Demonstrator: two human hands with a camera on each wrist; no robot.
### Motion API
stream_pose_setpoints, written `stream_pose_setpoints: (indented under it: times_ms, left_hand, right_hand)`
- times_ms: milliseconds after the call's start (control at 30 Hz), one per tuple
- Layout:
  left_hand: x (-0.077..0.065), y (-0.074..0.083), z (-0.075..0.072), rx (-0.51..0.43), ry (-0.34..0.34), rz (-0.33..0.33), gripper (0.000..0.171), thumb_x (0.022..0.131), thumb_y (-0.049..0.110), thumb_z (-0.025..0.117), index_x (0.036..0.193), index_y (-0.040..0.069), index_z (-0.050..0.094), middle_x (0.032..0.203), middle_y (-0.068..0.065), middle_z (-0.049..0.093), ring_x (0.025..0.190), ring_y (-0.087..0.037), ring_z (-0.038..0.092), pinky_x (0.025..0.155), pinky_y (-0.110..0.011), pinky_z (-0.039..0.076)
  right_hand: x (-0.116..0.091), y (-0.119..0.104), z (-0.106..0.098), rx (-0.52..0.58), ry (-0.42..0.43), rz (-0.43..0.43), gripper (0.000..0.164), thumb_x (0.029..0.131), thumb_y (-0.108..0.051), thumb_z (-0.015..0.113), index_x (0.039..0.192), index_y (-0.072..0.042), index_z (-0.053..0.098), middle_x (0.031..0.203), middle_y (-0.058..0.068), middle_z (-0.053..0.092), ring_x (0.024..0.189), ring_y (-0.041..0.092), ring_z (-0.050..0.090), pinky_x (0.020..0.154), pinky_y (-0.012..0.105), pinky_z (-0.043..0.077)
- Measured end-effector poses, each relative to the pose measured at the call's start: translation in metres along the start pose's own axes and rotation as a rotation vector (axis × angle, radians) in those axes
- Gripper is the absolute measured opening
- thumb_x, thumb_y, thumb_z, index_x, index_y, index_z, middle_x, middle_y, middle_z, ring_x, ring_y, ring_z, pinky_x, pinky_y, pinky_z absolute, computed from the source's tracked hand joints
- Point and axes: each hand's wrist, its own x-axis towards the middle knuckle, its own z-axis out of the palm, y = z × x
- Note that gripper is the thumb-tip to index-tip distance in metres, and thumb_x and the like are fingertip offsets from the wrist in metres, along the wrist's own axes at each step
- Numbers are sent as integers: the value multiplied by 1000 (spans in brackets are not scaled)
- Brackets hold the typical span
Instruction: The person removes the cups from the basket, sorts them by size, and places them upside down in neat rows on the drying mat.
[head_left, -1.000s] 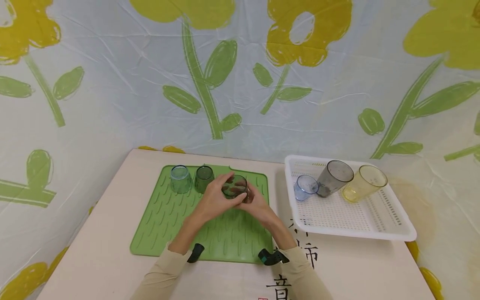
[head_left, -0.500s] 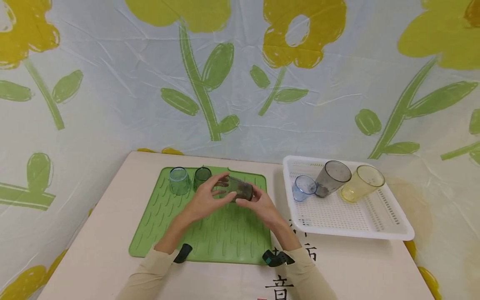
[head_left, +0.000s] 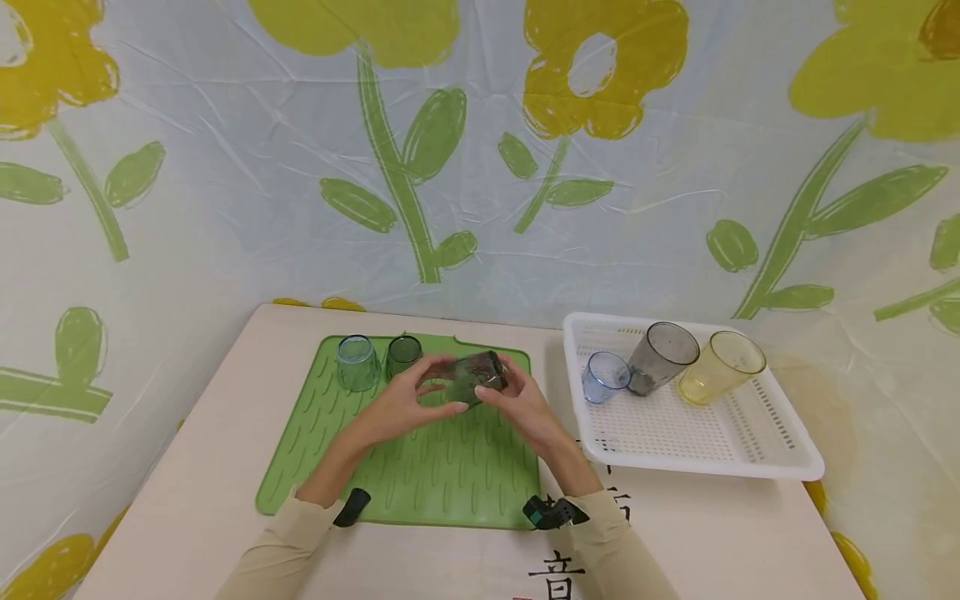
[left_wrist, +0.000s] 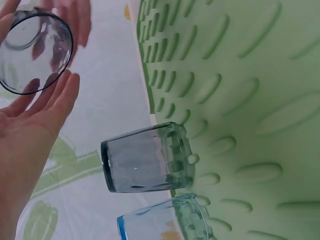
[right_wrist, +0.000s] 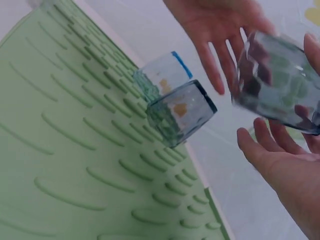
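A dark grey-tinted glass tumbler (head_left: 474,379) is held tilted above the green ridged drying mat (head_left: 420,475). My right hand (head_left: 534,412) grips it at its right end, thumb in front and fingers behind. In the right wrist view its side shows (right_wrist: 277,85). My left hand (head_left: 401,407) lies around the tumbler's left end with its fingers spread and nearly straight; some of these are seen through the glass. The tumbler's round rim faces the left wrist view. Behind the left hand, a dark tumbler (head_left: 404,354) and a bluish tumbler (head_left: 357,364) stand on the mat.
A white perforated basket (head_left: 697,467) at the right holds a small blue glass (head_left: 604,379), a tall grey glass (head_left: 662,360) and a tall yellow glass (head_left: 720,371), all leaning. Black characters mark the table (head_left: 187,500). A flower-printed cloth (head_left: 480,167) hangs behind and around it.
The tumbler has turned from its mouth facing up to lying tilted, its dark end toward the right hand. My left hand has moved slightly left and spread; the right still holds.
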Motion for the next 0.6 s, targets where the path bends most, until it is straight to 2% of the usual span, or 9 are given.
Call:
stream_pose_setpoints:
  times_ms: [133, 267, 433, 600]
  left_hand:
    - [-2, -3, 1, 139, 14, 19, 71, 92, 29, 81, 150, 5, 47, 144, -14, 51, 134, -33, 51, 110, -49, 47]
    - [-2, -8, 4, 238, 38, 27, 73, 91, 34, 82, 149, 3, 49, 136, -11, 53, 127, -30, 53, 106, -53, 49]
    - [-4, -14, 5, 254, 56, 24, 74, 92, 29, 81, 151, 2, 46, 137, -16, 53, 125, -32, 53, 104, -58, 49]
    - [-6, -19, 2, 258, 63, 51, 69, 95, 23, 78, 151, 0, 46, 134, -20, 54, 123, -38, 56, 102, -58, 50]
  right_hand:
    - [3, -4, 4, -5, -25, -43, 65, 100, -6, 67, 157, -6, 36, 153, 17, 45, 139, 26, 49, 105, 31, 50]
    - [8, -6, 8, -78, -23, -77, 66, 98, -6, 69, 156, -8, 39, 149, 15, 49, 134, 24, 53, 104, 32, 50]
    - [12, -8, 11, -180, -11, -104, 68, 95, -7, 74, 155, -7, 41, 145, 12, 54, 132, 25, 54, 104, 35, 50]
    - [15, -8, 11, -222, 18, -110, 66, 94, -7, 75, 153, -12, 46, 143, 11, 56, 131, 25, 55, 103, 37, 50]
